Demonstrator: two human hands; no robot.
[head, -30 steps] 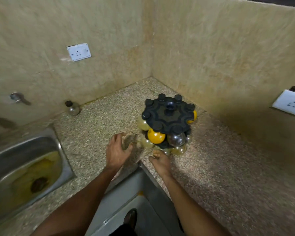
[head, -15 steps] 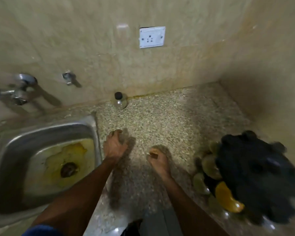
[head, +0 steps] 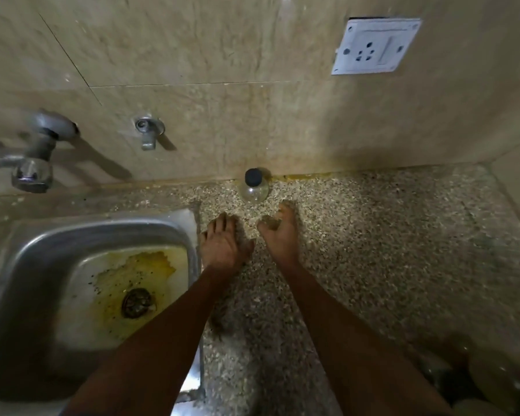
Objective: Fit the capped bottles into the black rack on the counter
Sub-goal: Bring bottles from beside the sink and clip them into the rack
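Both hands, left hand and right hand, have advanced, fingers spread, toward the unlabelled bottle

The view has swung left, away from the rack, which now shows only as a dark blur at the near right corner. Both hands have reached farther across the surface: left hand and right hand now sit open just short of the capped bottle by the far wall.

The worktop is speckled beige and brown. A clear bottle is topped by a black cap (the steel sink is stained yellow).
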